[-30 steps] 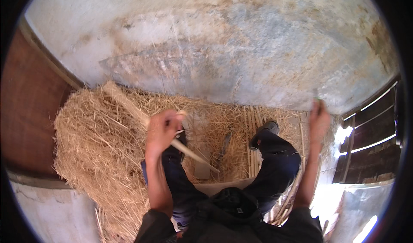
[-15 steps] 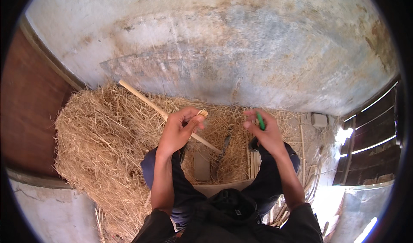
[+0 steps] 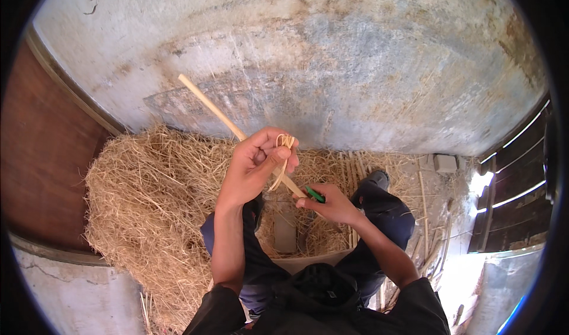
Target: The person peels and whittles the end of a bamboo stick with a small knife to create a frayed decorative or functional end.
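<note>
1. I see the left hand (image 3: 258, 166) curled, thumb and fingers pinched together on looped pale strips (image 3: 284, 142).
2. The right hand (image 3: 329, 204) is closed around a green object (image 3: 315, 194), its fingertips at the near right end of a pale stick (image 3: 210, 105).
3. The stick slants from far left to near right, passing behind the left hand, which blocks my view of its middle; I cannot tell whether those fingers also grip it.
4. Below the hands, a flat block (image 3: 285, 234) lies between the person's legs, and a dark shoe (image 3: 377, 178) rests to the right.
5. A big straw heap (image 3: 154, 199) fills the left, and loose straw spreads behind the hands.
6. A stained wall (image 3: 344, 80) closes off the far side, a brown panel (image 3: 53, 157) the left, dark slats (image 3: 515, 187) the right; a small brick (image 3: 444, 164) sits far right.
7. Half a second ago the right hand was well apart from the stick; now it has come left and nearer to meet it. The left hand and stick have shifted farther out.
</note>
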`<action>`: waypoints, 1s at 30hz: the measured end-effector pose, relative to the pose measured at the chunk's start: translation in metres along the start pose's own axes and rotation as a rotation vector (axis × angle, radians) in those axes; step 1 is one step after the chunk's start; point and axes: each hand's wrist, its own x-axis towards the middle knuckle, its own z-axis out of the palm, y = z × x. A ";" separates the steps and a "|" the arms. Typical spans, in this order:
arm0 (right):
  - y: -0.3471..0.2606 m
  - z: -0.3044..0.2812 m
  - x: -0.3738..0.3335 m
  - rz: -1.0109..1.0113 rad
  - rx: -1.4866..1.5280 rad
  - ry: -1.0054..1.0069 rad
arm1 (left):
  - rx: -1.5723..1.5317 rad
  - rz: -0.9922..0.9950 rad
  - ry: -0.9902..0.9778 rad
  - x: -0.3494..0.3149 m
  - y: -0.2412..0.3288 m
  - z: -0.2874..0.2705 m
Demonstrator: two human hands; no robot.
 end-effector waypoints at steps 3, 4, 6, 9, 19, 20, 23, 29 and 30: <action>-0.003 0.008 -0.004 -0.107 0.145 0.067 | 0.009 -0.004 0.013 0.001 0.001 0.002; -0.002 0.008 -0.004 -0.071 0.076 0.106 | 0.014 -0.008 0.022 0.001 0.002 0.002; 0.001 0.003 -0.008 0.007 -0.067 0.188 | 0.002 0.072 0.028 0.001 -0.002 0.003; -0.010 -0.011 -0.011 0.029 -0.216 0.353 | -0.020 0.142 0.038 0.001 -0.011 -0.003; -0.020 -0.051 -0.012 0.037 -0.419 0.832 | 0.139 0.135 0.200 0.001 -0.041 -0.041; -0.016 -0.055 -0.012 -0.002 -0.441 0.882 | 0.176 0.123 0.248 0.003 -0.051 -0.044; -0.015 -0.054 -0.011 -0.052 -0.417 0.951 | 0.254 0.083 0.382 0.006 -0.071 -0.051; -0.015 -0.039 -0.009 -0.144 -0.495 0.903 | 0.264 0.074 0.406 0.007 -0.082 -0.031; -0.012 -0.036 -0.007 -0.175 -0.501 0.902 | 0.344 0.098 0.403 0.007 -0.083 -0.027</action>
